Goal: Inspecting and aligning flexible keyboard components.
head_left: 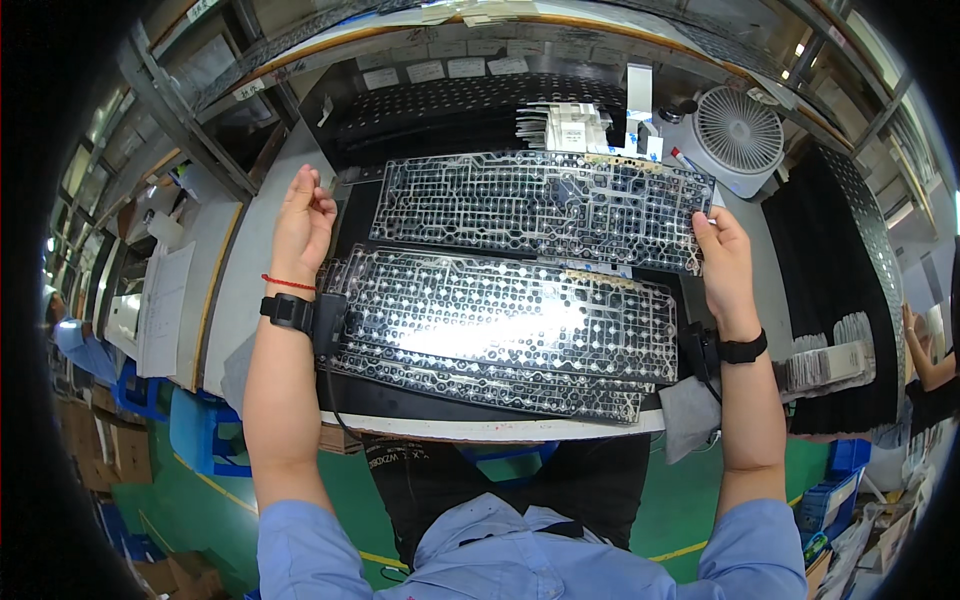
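A clear keyboard membrane sheet (480,205) with silvery traces and dark round dots lies across the far part of the black work surface. My right hand (725,250) grips its right edge, thumb on top and fingers beneath. My left hand (303,222) is raised beside the sheet's left end, apart from it, with fingers loosely bent and nothing visible in them. Closer to me rests a stack of similar membrane sheets (420,310), slightly fanned, with bright glare in its middle. Flat connector tails show between the upper sheet and the stack.
Behind the sheet stand a bundle of white tags (575,128) and a white fan (738,135). A red-capped marker (683,158) lies near the fan. Grey cloth (690,415) hangs at the front right edge. More bundled pieces (830,360) sit right, beside a black perforated panel (860,220).
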A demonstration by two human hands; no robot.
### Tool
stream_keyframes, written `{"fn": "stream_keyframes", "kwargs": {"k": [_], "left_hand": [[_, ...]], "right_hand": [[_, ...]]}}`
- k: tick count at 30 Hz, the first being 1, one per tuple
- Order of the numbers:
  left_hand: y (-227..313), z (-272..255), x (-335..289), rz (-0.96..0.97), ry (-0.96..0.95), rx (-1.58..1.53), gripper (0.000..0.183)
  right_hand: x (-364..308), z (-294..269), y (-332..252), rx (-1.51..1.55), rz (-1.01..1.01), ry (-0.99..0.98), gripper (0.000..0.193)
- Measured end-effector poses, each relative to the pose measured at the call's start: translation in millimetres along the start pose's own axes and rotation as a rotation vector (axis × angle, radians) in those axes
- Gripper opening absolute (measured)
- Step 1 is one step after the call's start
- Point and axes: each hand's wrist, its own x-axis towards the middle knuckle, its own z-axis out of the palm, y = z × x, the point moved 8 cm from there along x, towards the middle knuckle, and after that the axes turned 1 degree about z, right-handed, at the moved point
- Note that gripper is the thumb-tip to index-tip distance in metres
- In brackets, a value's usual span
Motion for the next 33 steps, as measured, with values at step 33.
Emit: {"fn": "stream_keyframes", "kwargs": {"k": [33], "left_hand": [[-5,29,-11,-0.025,-0.099,0.108,0.02]], "right_hand": [[-1,2,1,-0.038,0.024,0.005,0.019]]}}
